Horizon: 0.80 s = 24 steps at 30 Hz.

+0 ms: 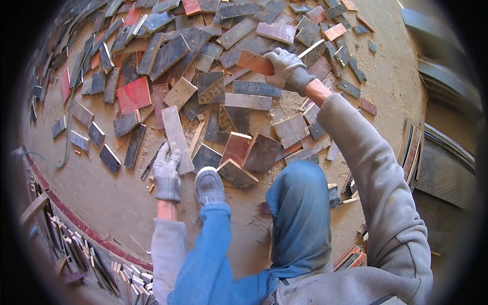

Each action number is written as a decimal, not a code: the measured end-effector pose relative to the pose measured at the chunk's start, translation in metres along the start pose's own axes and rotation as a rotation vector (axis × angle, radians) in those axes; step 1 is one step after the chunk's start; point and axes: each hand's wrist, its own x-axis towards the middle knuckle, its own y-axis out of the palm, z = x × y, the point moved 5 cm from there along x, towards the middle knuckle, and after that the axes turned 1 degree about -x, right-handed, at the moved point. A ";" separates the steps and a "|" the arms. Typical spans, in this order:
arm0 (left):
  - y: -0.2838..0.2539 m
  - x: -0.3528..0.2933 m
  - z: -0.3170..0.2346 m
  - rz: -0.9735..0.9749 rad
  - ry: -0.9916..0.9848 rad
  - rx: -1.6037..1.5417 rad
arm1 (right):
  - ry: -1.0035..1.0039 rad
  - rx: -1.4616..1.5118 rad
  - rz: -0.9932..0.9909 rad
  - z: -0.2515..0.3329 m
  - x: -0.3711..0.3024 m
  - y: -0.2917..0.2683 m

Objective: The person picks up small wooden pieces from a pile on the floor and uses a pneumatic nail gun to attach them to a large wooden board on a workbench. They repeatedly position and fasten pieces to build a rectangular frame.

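My right hand (288,70), in a grey knit glove, is stretched far forward and closed on one end of a reddish-brown plywood offcut (254,62) above the pile. Closer to me on the left, my gloved left hand (166,165) grips the lower left edge of a long grey-brown plywood strip (176,133). A thin dark piece (149,166) shows beside its fingers, and I cannot tell whether they touch it. Right of that hand, a black offcut (206,156) lies by my shoe, with a tilted brown offcut (262,152) farther right.
Loose offcuts, among them a red panel (134,95), cover the dusty floor (101,193) ahead. Stacked wood pieces (134,284) stand at the lower left behind a dark red edge (86,226). Large dark sheets (442,178) lean at the right. A thin green hose (65,152) curves along the left.
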 end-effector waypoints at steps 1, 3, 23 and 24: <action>0.006 -0.003 0.000 0.045 -0.017 0.031 | 0.027 0.045 0.001 0.005 -0.007 -0.001; 0.020 -0.003 -0.004 0.141 0.015 0.061 | -0.010 0.065 0.221 0.019 -0.021 0.008; 0.091 -0.159 -0.206 0.674 0.370 0.059 | 0.647 2.047 0.966 0.244 -0.131 -0.211; 0.075 -0.193 -0.240 0.444 0.863 0.417 | 0.765 1.952 0.865 0.265 -0.136 -0.232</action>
